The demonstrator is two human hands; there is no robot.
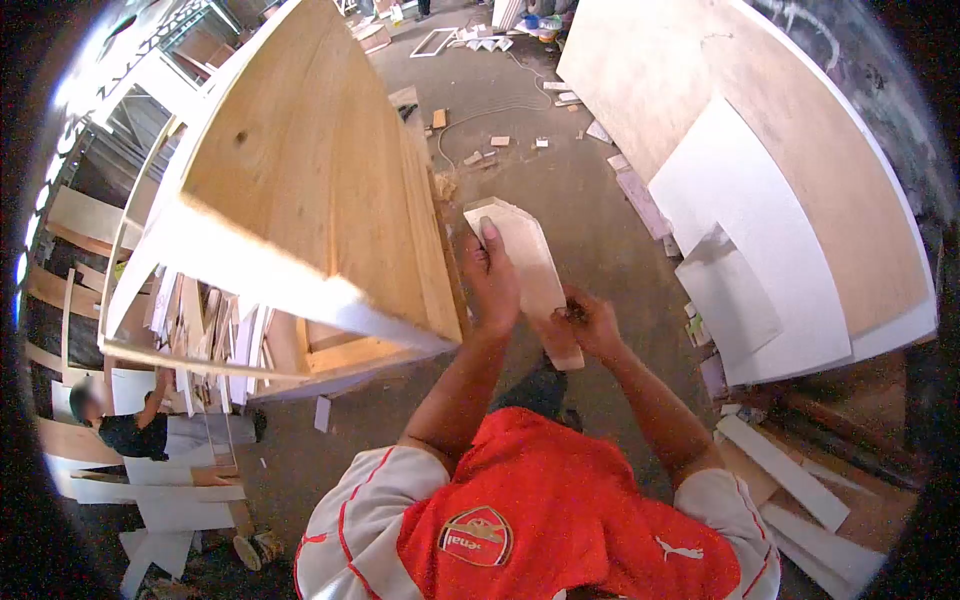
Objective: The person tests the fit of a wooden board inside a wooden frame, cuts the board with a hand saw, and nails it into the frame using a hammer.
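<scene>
Pale wooden board (537, 265) was gripped by the left hand (493, 277), while for the right hand (593, 322) I could not tell, so careless turning might knock the cabinet (320, 150).

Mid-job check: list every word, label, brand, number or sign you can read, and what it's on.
"enal": crest on the red shirt; the blurred start probably makes it "Arsenal".
No word: leaping-cat logo, same shirt.
Unreadable: letter-like marks at upper left, too blurred.
None legible: held board.
I can make out no numbers.
</scene>
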